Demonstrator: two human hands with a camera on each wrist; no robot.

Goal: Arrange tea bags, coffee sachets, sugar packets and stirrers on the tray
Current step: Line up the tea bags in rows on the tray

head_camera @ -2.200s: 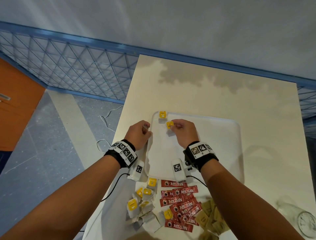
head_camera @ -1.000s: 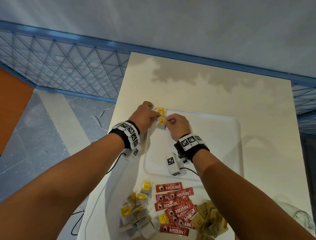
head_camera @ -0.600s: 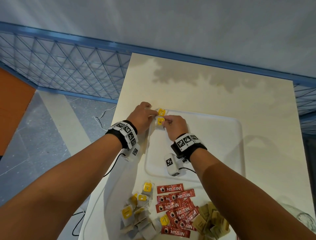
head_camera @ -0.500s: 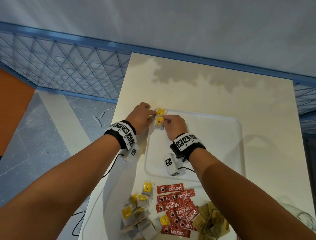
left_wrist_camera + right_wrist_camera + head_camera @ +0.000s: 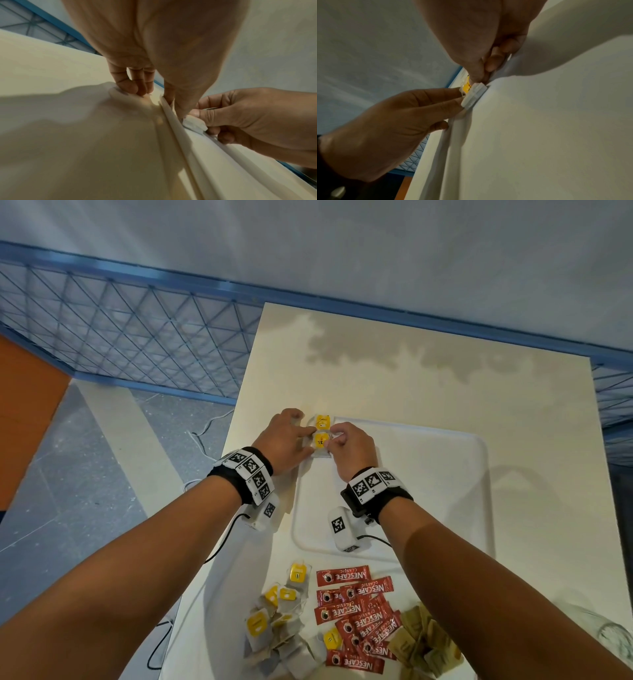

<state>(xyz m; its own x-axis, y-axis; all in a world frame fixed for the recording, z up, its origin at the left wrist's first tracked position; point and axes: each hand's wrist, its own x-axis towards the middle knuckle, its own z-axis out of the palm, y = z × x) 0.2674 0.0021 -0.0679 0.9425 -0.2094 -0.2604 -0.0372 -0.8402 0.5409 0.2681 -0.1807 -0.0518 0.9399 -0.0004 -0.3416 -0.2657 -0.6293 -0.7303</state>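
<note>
Tea bag (image 5: 321,442) at far-left corner of tray (image 5: 411,481), paper body largely hidden between hands. Right hand (image 5: 349,448) pinches its right edge; left hand (image 5: 286,440), fingers straight, presses left edge. Just beyond, second tea bag (image 5: 322,422).

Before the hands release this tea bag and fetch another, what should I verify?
1. Nearer yellow-tagged white paper tea bag sits on the white plastic tray, at its left rim: ok.
2. It lines up with the farther yellow-tagged tea bag: ok.
3. Hands free: not ok; right hand pinches the nearer bag, left hand touches it.
4. Loose tea bag pile visible on cream table: ok.
5. Red coffee sachets, brown sugar packets on tray: not ok, on table.
6. Stirrers found: cannot tell.
</note>
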